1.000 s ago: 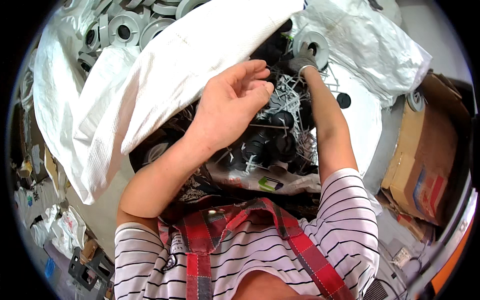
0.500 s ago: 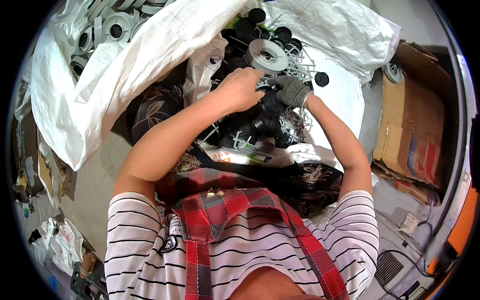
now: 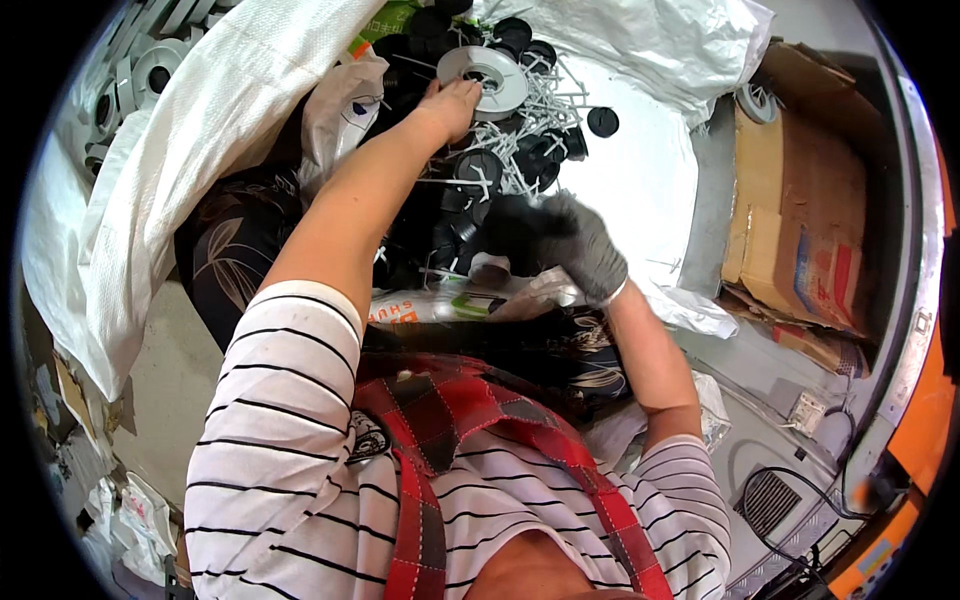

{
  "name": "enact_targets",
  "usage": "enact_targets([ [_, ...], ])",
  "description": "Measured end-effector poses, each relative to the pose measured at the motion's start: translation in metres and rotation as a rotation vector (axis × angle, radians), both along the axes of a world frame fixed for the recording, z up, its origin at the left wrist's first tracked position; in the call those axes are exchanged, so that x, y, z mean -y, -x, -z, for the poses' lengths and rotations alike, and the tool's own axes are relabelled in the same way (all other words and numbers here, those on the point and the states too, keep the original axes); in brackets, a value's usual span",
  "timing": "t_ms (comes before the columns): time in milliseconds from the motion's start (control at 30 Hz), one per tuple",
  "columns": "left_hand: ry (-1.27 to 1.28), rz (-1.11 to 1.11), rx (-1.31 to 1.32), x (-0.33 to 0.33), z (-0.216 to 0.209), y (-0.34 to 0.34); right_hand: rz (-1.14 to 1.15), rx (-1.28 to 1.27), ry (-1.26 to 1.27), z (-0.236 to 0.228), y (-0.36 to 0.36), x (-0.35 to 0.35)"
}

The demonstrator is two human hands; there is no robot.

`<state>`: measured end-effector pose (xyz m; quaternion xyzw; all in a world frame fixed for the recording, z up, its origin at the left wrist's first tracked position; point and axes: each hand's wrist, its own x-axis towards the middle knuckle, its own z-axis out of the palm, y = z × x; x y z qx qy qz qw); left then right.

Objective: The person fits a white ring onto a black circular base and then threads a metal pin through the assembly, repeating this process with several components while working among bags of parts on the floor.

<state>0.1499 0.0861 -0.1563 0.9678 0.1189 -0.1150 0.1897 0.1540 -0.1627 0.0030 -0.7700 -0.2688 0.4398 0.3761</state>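
Note:
My bare left hand (image 3: 450,108) reaches to a light grey flanged plastic ring (image 3: 508,92), its fingers closed on the ring's near left edge. The ring lies on the heap, its round hole facing up. Nearer my body, my right hand (image 3: 592,250), in a grey glove, is curled against a dark, blurred black plastic piece (image 3: 518,235); its exact shape is smeared. Around both hands are black round caps (image 3: 478,172) and thin grey plastic sticks (image 3: 540,105), heaped together. One black cap (image 3: 603,122) lies apart on the white sheet.
A white woven sack (image 3: 190,160) at the left has grey ring parts (image 3: 155,72) behind it. White woven sheeting (image 3: 650,190) spreads under the heap. An open cardboard box (image 3: 800,220) stands at the right, with a grey ring (image 3: 757,103) at its edge.
My left hand has moved forward to the grey ring. My right hand has drawn back toward my body with a black piece. The whole view has shifted.

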Motion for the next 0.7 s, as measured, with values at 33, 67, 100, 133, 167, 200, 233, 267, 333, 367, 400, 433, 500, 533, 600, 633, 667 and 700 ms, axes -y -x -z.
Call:
enact_targets([
  [33, -0.056, 0.064, -0.056, -0.004, 0.006, 0.0, -0.165, 0.296, -0.02, 0.011, -0.015, -0.002],
  [67, -0.11, 0.149, -0.106, -0.004, -0.006, -0.003, 0.115, -0.026, -0.151, 0.01, -0.022, -0.003],
  [100, -0.115, 0.179, -0.066, -0.006, -0.011, 0.002, 0.4, -0.324, -0.325, 0.008, -0.028, -0.008],
  [133, -0.12, 0.207, -0.027, -0.009, -0.015, 0.011, 0.467, -0.402, -0.439, 0.008, -0.038, -0.008],
  [167, -0.129, 0.231, 0.013, -0.01, -0.022, 0.018, 0.53, -0.417, -0.493, 0.01, -0.049, -0.004],
  [200, -0.071, 0.136, 0.033, -0.007, -0.037, 0.021, 0.59, -0.427, -0.547, 0.014, -0.061, 0.001],
  [233, -0.012, 0.042, 0.054, -0.001, -0.053, 0.021, 0.557, -0.25, -0.545, 0.022, -0.069, 0.008],
  [267, 0.048, -0.049, 0.078, 0.004, -0.065, 0.023, 0.527, -0.071, -0.54, 0.021, -0.07, 0.009],
  [333, 0.669, -0.468, 0.246, 0.011, -0.09, 0.031, 0.472, 0.292, -0.466, 0.019, -0.066, 0.014],
  [367, 0.865, -0.534, 0.294, 0.019, -0.098, 0.043, 0.444, 0.406, -0.455, 0.004, -0.052, 0.001],
  [400, 1.078, -0.582, 0.337, 0.034, -0.112, 0.052, 0.429, 0.532, -0.429, -0.005, -0.04, -0.004],
  [433, 1.341, -0.474, 0.204, 0.04, -0.128, 0.063, 0.396, 0.624, -0.401, -0.006, -0.03, -0.009],
  [500, 1.715, -0.592, 0.193, 0.06, -0.157, 0.089, 0.027, 0.738, -0.468, -0.01, -0.013, -0.01],
  [533, 1.882, -0.61, 0.222, 0.065, -0.163, 0.098, -0.054, 0.707, -0.441, -0.015, -0.006, -0.011],
  [600, 1.899, -0.602, 0.188, 0.076, -0.173, 0.115, -0.105, 0.6, -0.389, -0.026, 0.006, -0.008],
  [633, 1.867, -0.58, 0.188, 0.079, -0.177, 0.122, -0.078, 0.523, -0.372, -0.032, 0.01, -0.008],
  [667, 1.836, -0.571, 0.196, 0.081, -0.178, 0.131, -0.118, 0.637, -0.261, -0.04, 0.017, -0.011],
  [700, 1.792, -0.546, 0.178, 0.081, -0.177, 0.138, -0.154, 0.75, -0.145, -0.051, 0.023, -0.013],
])
